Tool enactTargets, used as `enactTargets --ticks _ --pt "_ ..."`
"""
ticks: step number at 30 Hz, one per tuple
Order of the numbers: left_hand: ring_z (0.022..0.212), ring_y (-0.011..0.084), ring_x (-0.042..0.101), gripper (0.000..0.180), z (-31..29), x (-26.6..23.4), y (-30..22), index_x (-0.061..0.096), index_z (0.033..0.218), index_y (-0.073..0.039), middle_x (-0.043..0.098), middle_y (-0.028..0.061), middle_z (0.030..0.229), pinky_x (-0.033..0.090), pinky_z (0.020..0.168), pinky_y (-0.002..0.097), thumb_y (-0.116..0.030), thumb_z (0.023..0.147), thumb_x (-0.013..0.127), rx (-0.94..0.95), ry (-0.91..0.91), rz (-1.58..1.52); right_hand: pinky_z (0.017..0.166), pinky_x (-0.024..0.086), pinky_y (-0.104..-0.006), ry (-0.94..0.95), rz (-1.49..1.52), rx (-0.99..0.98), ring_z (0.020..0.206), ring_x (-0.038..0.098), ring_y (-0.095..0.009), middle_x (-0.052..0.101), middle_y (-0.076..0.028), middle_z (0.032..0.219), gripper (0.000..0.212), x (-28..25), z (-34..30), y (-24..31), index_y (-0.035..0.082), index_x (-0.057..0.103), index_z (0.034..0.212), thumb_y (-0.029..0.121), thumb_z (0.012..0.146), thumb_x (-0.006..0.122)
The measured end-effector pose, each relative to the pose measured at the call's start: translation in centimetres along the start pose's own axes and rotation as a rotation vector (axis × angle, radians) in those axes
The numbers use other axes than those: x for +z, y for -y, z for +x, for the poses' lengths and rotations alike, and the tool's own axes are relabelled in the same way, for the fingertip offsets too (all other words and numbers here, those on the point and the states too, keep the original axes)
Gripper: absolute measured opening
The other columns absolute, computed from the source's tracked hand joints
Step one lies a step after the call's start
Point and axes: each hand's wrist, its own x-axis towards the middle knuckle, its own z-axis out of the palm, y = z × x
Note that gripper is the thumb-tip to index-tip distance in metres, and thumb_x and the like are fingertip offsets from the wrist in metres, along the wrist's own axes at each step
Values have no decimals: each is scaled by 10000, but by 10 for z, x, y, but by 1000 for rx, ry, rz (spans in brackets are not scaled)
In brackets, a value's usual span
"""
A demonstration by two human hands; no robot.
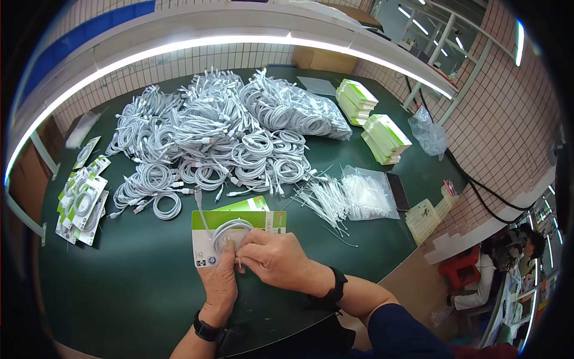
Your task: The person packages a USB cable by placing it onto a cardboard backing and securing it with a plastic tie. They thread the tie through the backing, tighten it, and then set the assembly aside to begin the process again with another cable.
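Observation:
My left hand grips a green and white backing card, its thumb pressing a coiled white USB cable flat against the card's face. One plug of this cable sticks up past the card's top edge. My right hand is closed in a pinch at the coil's right side, beside the left thumb. A thin pale end pokes out below its fingertips; whether it is cable or tie I cannot tell. Behind the held card, another green card lies on the dark green table.
A large heap of coiled white cables covers the table's back. Carded cables are piled at left. To the right are loose white cable ties, a bag of ties, card stacks and a dark flat object. A person sits far right.

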Motion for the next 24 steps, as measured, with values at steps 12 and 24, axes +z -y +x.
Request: enactTargets --ticks 12,24 --pt "667 120 609 343 14 2 -14 507 1277 2 667 106 1012 453 459 240 -29 964 643 87 35 18 602 507 -213 -535 370 162 718 631 -55 708 -55 985 107 -40 16 -45 34 708 1013 29 908 723" --pt "641 126 601 307 2 6 -19 531 1228 16 664 115 992 465 447 263 -5 941 638 44 163 131 715 632 -340 143 1871 445 867 736 -216 725 -138 1099 410 24 -27 -93 -10 650 1238 196 900 759"
